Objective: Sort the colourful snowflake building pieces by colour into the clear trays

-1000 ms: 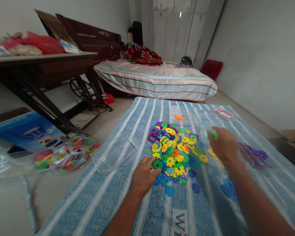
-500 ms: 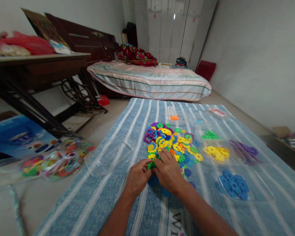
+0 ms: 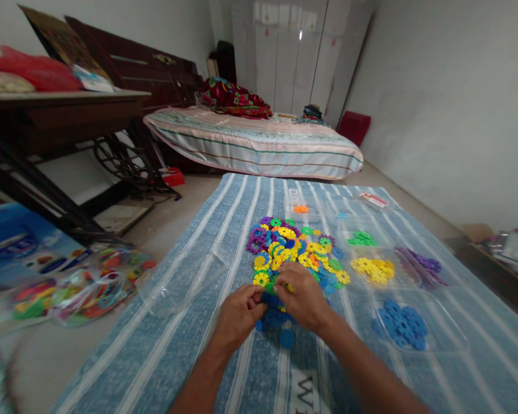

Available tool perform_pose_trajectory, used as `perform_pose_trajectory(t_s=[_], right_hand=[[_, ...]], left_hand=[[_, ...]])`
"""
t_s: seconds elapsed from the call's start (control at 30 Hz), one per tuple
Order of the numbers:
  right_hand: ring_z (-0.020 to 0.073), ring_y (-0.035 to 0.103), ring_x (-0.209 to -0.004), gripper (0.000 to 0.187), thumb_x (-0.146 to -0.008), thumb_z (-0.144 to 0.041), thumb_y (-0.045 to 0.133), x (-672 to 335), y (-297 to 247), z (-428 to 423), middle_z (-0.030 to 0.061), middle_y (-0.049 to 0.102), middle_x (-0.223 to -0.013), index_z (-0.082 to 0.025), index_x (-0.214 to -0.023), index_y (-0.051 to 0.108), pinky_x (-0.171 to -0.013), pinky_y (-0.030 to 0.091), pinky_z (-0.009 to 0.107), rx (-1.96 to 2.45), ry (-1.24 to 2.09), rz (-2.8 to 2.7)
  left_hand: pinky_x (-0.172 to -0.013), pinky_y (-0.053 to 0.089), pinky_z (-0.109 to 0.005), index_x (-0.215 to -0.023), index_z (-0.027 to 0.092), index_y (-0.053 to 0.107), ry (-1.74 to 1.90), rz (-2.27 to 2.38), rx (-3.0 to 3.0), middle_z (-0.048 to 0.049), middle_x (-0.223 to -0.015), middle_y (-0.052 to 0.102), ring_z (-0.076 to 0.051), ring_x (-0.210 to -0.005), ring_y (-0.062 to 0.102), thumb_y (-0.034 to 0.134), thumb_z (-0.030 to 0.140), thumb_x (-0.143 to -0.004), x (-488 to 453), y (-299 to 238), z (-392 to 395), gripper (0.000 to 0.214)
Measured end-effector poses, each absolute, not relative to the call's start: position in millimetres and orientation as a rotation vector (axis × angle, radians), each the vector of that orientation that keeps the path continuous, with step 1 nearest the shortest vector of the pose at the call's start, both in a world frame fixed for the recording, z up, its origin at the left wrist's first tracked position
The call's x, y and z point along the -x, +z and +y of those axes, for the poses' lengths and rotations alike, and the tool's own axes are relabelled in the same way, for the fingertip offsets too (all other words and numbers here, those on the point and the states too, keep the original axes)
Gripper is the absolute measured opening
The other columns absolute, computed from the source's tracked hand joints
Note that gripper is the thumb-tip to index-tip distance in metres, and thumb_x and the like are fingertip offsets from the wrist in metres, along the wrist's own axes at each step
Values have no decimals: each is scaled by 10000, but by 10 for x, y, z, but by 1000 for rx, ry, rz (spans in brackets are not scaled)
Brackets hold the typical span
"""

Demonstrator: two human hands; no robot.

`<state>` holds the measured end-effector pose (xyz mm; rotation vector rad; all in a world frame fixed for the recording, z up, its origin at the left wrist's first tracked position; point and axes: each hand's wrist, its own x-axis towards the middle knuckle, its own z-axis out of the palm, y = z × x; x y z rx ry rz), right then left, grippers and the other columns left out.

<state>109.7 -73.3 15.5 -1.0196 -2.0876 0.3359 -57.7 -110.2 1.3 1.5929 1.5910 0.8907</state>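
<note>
A mixed pile of flower-shaped plastic discs point(image 3: 287, 233) in yellow, blue, purple, green and orange lies on the striped cloth. At its near edge my right hand point(image 3: 304, 296) pinches a green disc point(image 3: 270, 287). My left hand point(image 3: 238, 316) is just left of it, thumb and fingers bent together beside dark blue discs point(image 3: 273, 316); whatever it grips is too small to make out. One blue disc point(image 3: 287, 338) lies on the cloth below the hands.
Clear trays on the right hold blue discs point(image 3: 401, 325), yellow discs point(image 3: 373, 269), purple discs point(image 3: 425, 263), green discs point(image 3: 361, 238) and orange discs point(image 3: 301, 209). A transparent lid point(image 3: 185, 276) lies left. Bags of colourful pieces point(image 3: 90, 290) stand beyond the cloth's left edge.
My hands have parted slightly, with the green disc now at the right hand's fingertips. More blue discs show between them. The whole view has shifted a little.
</note>
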Motion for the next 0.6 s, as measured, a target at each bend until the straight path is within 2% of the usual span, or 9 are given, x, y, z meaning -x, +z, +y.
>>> perform_pose_trajectory(t_s=[0.07,0.17,0.23,0.33,0.43,0.6], right_hand=[[161,588,-849,122,-791,-157,549,-1348,303,-567,27,652,-821,-211,-702,611,-809,465,293,1053,236,-2048],[180,586,-803,136,-805,-208,519,-1843,520,-270,40,656,-797,-212,-710,617,-779,457,316,1290,-151,-1905],[224,572,-812,158,-814,-218,496,-2124,606,-134,83,648,-789,-185,-747,635,-794,435,382,1426,-299,-1781],[243,562,-817,172,-824,-256,511,-2256,582,-139,104,648,-821,-160,-826,654,-786,437,400,1523,-452,-1740],[216,563,-831,169,-841,-241,500,-2013,412,-357,88,640,-847,-177,-801,651,-795,460,367,1375,-345,-1924],[240,517,-1070,121,-829,-243,552,-1382,141,-763,94,630,-984,-201,-861,661,-944,423,409,1188,-66,-2198]], left_hand=[[-644,458,-252,-831,181,682,878,1598,-1649,-1,-742,599,-143,-669,563,585,236,-655,582,-10,-1105,208],[-687,470,-266,-886,179,684,830,1623,-1682,-20,-805,612,-156,-730,585,591,255,-678,580,-31,-1109,240],[-691,471,-269,-894,178,685,803,1644,-1692,-21,-806,611,-158,-736,587,596,261,-684,572,-39,-1110,242],[-689,466,-270,-926,183,681,783,1669,-1705,-15,-812,612,-154,-725,582,598,265,-695,556,-47,-1106,259],[-683,457,-274,-986,183,666,768,1714,-1704,-9,-823,608,-146,-697,570,614,265,-693,540,-46,-1104,309],[-689,445,-271,-957,176,664,750,1706,-1731,-13,-840,589,-144,-710,560,632,273,-695,523,-14,-1116,282]])
